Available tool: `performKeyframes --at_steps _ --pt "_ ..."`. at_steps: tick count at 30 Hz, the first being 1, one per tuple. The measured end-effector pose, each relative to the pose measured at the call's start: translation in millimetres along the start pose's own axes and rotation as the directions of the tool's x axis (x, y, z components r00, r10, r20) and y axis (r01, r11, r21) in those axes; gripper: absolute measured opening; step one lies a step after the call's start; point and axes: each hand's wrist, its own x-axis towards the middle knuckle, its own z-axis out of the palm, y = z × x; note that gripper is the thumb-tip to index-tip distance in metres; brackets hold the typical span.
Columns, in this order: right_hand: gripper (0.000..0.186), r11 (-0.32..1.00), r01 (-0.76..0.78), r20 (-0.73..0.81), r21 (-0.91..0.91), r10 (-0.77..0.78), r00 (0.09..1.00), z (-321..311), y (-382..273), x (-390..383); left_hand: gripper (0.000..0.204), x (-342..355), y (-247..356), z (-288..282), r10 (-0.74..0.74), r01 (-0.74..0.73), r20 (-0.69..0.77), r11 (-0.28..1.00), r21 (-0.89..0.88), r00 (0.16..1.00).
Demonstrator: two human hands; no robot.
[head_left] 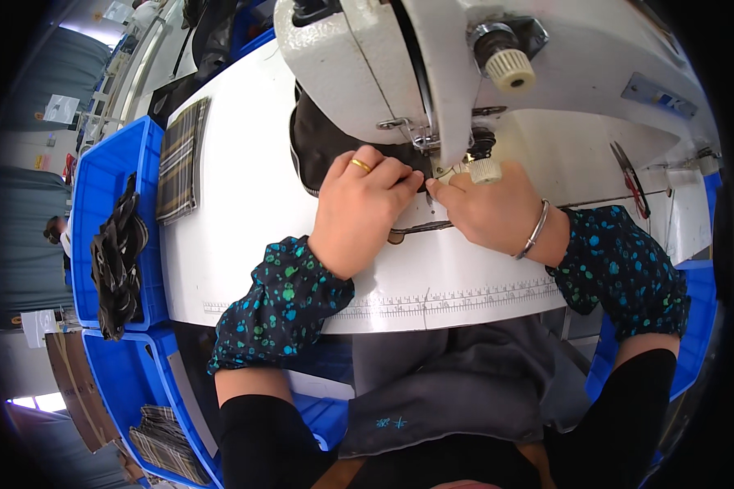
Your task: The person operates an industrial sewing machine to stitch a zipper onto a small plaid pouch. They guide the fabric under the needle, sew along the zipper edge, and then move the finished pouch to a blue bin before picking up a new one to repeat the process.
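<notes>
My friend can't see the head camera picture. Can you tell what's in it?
A person's left hand and right hand nearly meet at a white sewing machine, the left hand on dark cloth. Red-handled scissors lie to the right on the white table; to the left are folded plaid cloth and blue bins.

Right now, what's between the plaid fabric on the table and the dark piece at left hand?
Bare white tabletop between plaid fabric and dark piece; head view shows it.

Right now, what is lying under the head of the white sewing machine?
Dark fabric lies there on the white table, partly under the left hand. The machine head hides its far part, so its full shape cannot be seen.
</notes>
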Motion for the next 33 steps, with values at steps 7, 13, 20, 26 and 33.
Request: performKeyframes --at_steps 7,13,20,26,33 --pt "0.032 0.995 -0.022 0.101 -0.093 0.031 0.994 11 11 -1 0.032 9 -15 13 -0.094 0.094 -0.004 0.994 0.048 0.996" --pt "0.011 0.999 -0.044 -0.037 -0.016 0.043 0.998 12 7 1 0.039 9 -17 16 -0.162 0.159 0.043 0.985 0.061 0.986" --pt "0.014 0.998 -0.051 -0.023 0.037 0.052 0.998 8 5 -3 0.043 7 -8 10 -0.221 0.22 0.008 0.972 0.085 0.975" --pt "0.026 0.461 -0.508 0.355 0.728 0.38 0.854 -12 -7 8 0.039 -25 35 -31 -0.29 0.285 0.083 0.956 0.072 0.953" --pt "0.029 0.432 -0.378 0.276 0.819 0.281 0.919 -23 -31 -34 0.041 -57 180 -16 -0.085 0.067 -0.034 0.928 -0.366 0.996"
